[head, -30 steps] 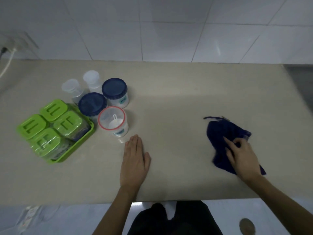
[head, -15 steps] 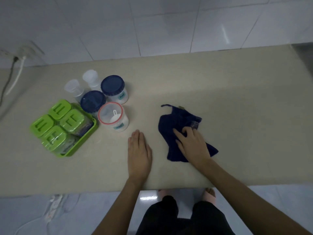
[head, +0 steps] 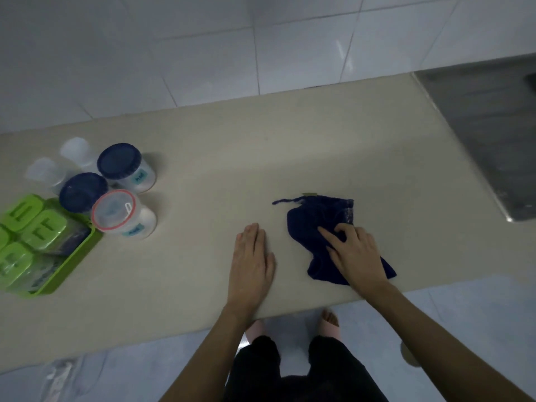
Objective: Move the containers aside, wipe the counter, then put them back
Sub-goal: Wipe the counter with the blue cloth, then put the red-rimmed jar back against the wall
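Note:
A dark blue cloth lies crumpled on the beige counter, with my right hand pressed flat on its lower right part. My left hand rests palm down on the bare counter just left of the cloth, fingers together, holding nothing. The containers stand grouped at the left: two blue-lidded jars, a red-rimmed clear jar, two small clear cups, and a green tray with green-lidded boxes.
A metal sink drainboard borders the counter's right end. A white tiled wall rises behind. The counter's front edge runs just under my wrists, with my legs and feet below it on the tiled floor.
My right hand dragged the cloth leftward across the counter until it lay beside my left hand. The left hand stayed planted. The view shifted, so the containers now sit farther left.

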Tool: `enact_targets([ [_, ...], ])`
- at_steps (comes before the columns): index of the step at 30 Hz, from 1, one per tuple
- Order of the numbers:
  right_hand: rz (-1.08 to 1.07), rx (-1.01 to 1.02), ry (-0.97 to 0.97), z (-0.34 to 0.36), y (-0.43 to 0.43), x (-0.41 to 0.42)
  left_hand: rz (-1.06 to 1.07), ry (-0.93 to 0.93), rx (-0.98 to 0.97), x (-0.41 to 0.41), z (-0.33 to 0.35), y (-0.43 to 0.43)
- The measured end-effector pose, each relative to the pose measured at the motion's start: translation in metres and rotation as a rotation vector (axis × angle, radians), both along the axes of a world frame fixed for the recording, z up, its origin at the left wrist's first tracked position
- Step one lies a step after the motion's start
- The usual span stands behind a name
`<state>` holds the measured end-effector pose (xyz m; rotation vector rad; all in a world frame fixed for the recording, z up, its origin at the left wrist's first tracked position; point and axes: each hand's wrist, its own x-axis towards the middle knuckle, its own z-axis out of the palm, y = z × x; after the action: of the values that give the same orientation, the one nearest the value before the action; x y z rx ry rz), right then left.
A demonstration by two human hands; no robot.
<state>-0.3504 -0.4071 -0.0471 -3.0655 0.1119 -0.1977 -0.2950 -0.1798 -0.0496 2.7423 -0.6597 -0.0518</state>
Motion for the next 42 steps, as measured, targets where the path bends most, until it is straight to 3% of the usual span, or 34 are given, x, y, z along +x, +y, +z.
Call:
enact_targets([
  [12,-0.192,-0.046,0.043,-0.001,-0.145,-0.057,-0.210,0.027,-0.033,-0.031,0.008,-0.145],
  [22,-0.272,-0.088,0.210,-0.005,-0.209,-0.084,-0.229,0.048,0.038,-0.034,0.000,-0.177],
  [26,-0.296,-0.070,0.217,-0.008,-0.205,-0.090,-0.232,0.053,-0.007,-0.034,0.000,-0.166],
  [28,-0.081,-0.103,0.191,0.001,-0.139,-0.025,0.021,0.020,-0.057,-0.010,0.009,-0.081],
  [32,-0.116,0.008,0.174,0.007,-0.122,-0.020,-0.021,0.039,-0.006,-0.006,0.007,-0.076],
  [36,0.050,0.096,0.098,0.011,-0.092,-0.003,0.001,0.065,0.018,-0.004,0.009,-0.067],
  [42,0.293,0.163,0.107,0.005,0.023,0.066,0.156,0.019,0.020,0.018,0.009,0.032],
])
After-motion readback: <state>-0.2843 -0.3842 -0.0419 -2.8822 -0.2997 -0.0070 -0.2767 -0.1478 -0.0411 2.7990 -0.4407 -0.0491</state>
